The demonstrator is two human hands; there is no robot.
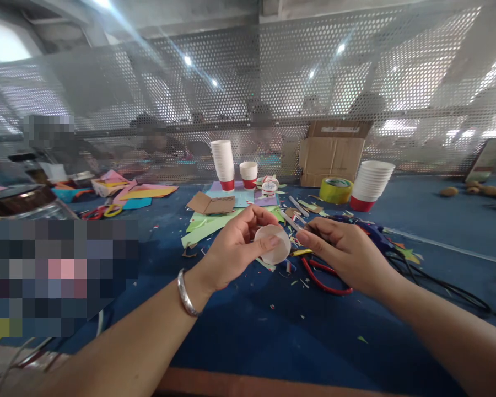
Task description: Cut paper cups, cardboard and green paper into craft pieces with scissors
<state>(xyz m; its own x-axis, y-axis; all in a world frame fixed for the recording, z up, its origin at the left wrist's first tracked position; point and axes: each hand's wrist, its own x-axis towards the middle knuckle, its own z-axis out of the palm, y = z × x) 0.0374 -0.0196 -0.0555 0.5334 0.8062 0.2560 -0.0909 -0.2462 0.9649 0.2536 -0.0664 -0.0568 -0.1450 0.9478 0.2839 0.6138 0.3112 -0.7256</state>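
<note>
My left hand [250, 237] is closed around a white paper cup [279, 251], its round end facing me and the thumb lying across it. My right hand [343, 248] is closed on a cutter knife [292, 221], whose straight, pale blade points up and left, close to the cup; its handle is mostly hidden in the fingers. Red-handled scissors [328, 289] lie on the table under my right hand. Green paper sheets [206, 223] and a folded piece of cardboard [210, 204] lie beyond my left hand, with small paper scraps scattered around.
Stacked paper cups [222, 160] stand at the back, with another stack [372, 182] at right. Beside that are yellow tape [336, 191] and a cardboard box [334, 154]. Coloured paper [149, 192] lies at left. Black cables [442, 284] run along the right. A perforated metal screen [215, 110] closes off the back.
</note>
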